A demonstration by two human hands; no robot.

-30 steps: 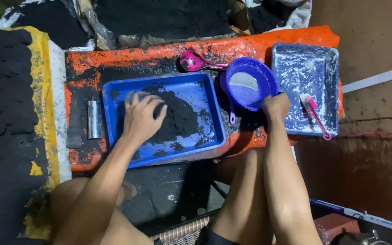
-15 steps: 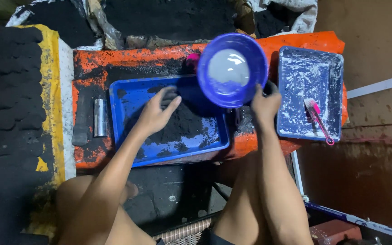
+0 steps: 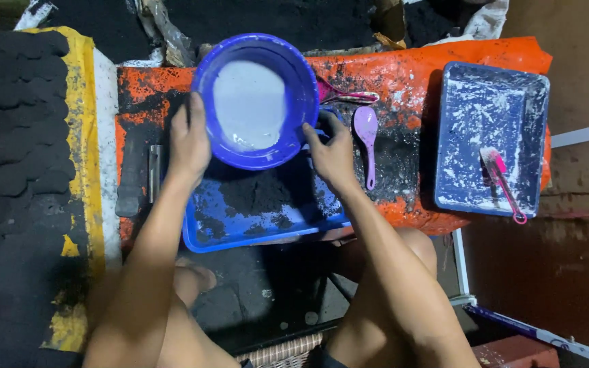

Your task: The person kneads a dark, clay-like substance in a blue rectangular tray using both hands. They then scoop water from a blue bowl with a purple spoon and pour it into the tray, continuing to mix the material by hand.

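The round blue bowl (image 3: pixel 257 102) of pale grey liquid now hangs over the far end of the blue tray (image 3: pixel 260 211) of black powder, having come left from beside the white-smeared tray (image 3: pixel 489 136). The left hand (image 3: pixel 189 146), which lay open on the powder before, now grips its left rim with fingers curled, and the right hand (image 3: pixel 332 153) clasps the right rim. A purple spoon (image 3: pixel 366 140) lies just beside that hand on the orange sheet (image 3: pixel 417 68).

No packages, labels, signs or screens visible anywhere in view.
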